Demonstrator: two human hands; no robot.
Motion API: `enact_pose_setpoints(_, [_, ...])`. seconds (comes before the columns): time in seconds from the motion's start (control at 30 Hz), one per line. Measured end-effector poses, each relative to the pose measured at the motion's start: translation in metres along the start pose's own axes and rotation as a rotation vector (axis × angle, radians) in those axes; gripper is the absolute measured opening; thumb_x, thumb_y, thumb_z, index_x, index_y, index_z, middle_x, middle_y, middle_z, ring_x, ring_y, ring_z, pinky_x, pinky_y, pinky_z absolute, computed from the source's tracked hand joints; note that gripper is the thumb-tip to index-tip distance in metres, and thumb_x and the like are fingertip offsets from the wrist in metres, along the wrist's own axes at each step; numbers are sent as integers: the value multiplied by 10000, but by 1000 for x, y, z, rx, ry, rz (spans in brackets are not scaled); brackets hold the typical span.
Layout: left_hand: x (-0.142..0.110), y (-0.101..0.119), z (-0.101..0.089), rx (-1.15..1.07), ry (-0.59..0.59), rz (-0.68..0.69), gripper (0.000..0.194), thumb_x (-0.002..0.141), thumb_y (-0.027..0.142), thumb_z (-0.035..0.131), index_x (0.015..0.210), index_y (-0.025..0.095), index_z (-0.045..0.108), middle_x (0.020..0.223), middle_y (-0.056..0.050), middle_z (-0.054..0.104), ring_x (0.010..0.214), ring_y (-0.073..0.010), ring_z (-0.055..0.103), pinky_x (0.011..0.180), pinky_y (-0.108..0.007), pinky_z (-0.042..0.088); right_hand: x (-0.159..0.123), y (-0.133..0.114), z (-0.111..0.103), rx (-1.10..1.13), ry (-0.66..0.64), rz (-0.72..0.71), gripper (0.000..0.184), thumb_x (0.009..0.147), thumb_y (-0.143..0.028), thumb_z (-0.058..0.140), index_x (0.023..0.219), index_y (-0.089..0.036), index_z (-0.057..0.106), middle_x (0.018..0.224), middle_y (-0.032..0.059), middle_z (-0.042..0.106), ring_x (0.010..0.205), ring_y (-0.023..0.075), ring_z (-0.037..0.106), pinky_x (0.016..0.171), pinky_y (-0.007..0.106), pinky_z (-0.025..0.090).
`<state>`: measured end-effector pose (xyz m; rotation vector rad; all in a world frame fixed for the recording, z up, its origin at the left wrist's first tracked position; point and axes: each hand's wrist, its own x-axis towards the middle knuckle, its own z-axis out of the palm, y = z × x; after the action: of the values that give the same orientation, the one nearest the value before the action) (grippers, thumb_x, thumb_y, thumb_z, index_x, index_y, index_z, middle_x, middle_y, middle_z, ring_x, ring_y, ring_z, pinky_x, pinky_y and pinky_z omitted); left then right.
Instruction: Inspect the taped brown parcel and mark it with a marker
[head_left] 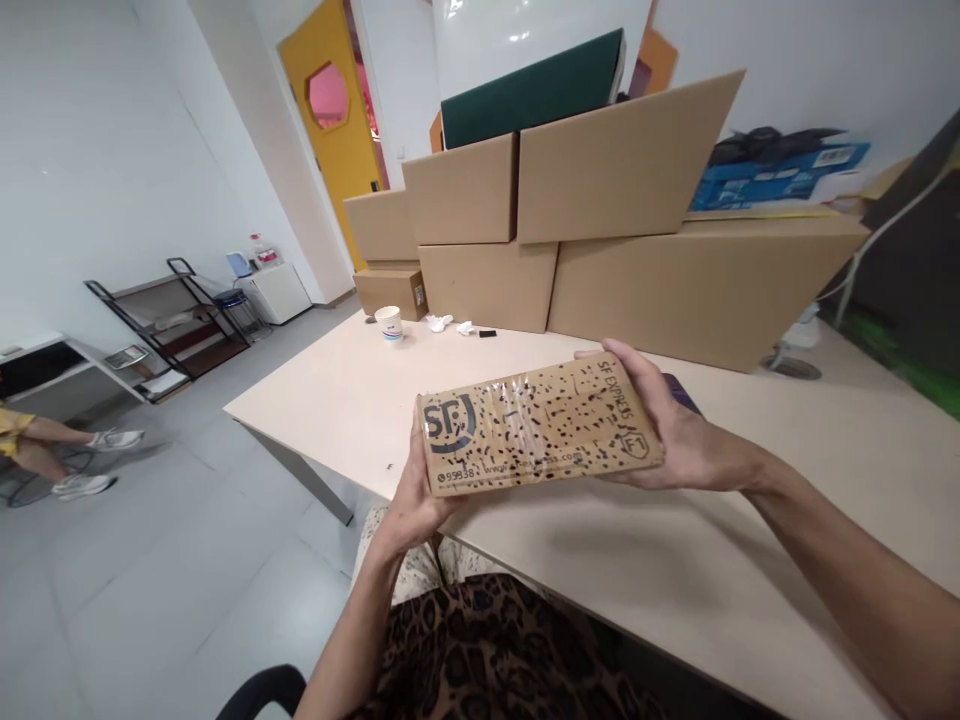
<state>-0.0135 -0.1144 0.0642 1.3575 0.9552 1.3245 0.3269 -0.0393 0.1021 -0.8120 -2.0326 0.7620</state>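
A brown cardboard box (540,430) with dark printing, speckled marks and shiny clear tape is held up over the near edge of the table. My left hand (420,500) grips its left end, and my right hand (671,425) is wrapped round its right end. Both hands are closed on the box, with some fingers hidden behind and beneath it. The face toward me carries "SF" lettering at the left and "SF EXPRESS" sideways at the right. Behind my right hand, a dark purple item (682,395) partly shows on the table.
Large cardboard boxes (480,285) are stacked along the back of the table (315,375). In front of them are a paper cup (389,324), crumpled tissues (439,322) and a small black object (487,333). A person's legs (52,450) show at far left, near a shelf cart (176,315).
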Motion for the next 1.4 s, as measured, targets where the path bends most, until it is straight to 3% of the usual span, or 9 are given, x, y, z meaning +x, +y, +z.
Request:
enact_pose_setpoints(0.17, [8,1,-1,-219,-97,-41,1106,680,607,920,1621,336,404,1669,-130,456,1501,-427,468,1149,-544,522,7,-2,16,-120,99,-186,1040,565,-330,982,1510,-344,548,1620,87,521,1536,461,417,1323,641,246])
enact_pose_setpoints(0.27, [13,-2,2,-255,57,-141,881,778,788,745,1517,361,528,1679,-95,454,1489,-401,480,1044,-503,584,11,-3,23,-83,66,-186,929,538,-346,1011,1396,-314,655,1584,102,557,1544,471,400,1330,665,203])
enact_pose_setpoints(0.4, [19,-12,6,-206,328,-272,846,783,810,717,1460,330,553,1555,-113,586,1389,-367,565,911,-434,611,9,4,32,172,-7,-78,946,660,-542,947,1510,-395,560,1698,38,435,1604,398,323,1310,630,277])
enact_pose_setpoints(0.53, [20,-16,8,-175,391,-333,865,751,916,619,1339,281,630,1441,-127,654,1243,-349,636,820,-394,583,10,20,50,548,205,188,715,806,-641,808,1444,-398,595,1680,25,472,1599,311,360,1292,553,343])
enact_pose_setpoints(0.77, [31,-11,20,-172,492,-275,677,692,607,818,1219,222,639,1179,-78,723,1072,-274,636,748,-309,481,16,27,68,812,399,490,667,705,-572,898,1276,-357,628,1529,34,630,1524,280,485,1280,449,391])
enact_pose_setpoints(1.03, [31,-23,29,-419,403,47,696,603,355,832,1263,263,631,1378,-85,630,1184,-278,627,917,-350,515,18,28,57,962,261,611,519,750,-446,823,1221,-292,669,1212,75,804,1250,359,704,1094,586,562])
enact_pose_setpoints(1.23, [38,-29,17,-349,233,-30,637,706,462,829,1292,269,669,1383,-79,687,1308,-327,600,1043,-413,499,16,22,49,675,240,272,906,707,-411,892,1517,-340,492,1542,83,624,1424,385,573,1183,601,476])
enact_pose_setpoints(1.33, [44,-30,12,-310,291,2,543,784,646,763,1176,272,726,1329,-75,729,1388,-324,554,1066,-413,484,14,24,37,441,139,126,1198,630,-381,976,1642,-356,335,1728,92,386,1596,391,335,1274,614,335])
enact_pose_setpoints(1.4, [46,-28,9,-288,333,-29,593,809,739,704,1182,278,734,1360,-80,723,1419,-328,536,1064,-428,482,13,30,30,434,72,117,1139,683,-490,946,1643,-367,346,1750,77,346,1630,376,264,1287,619,300])
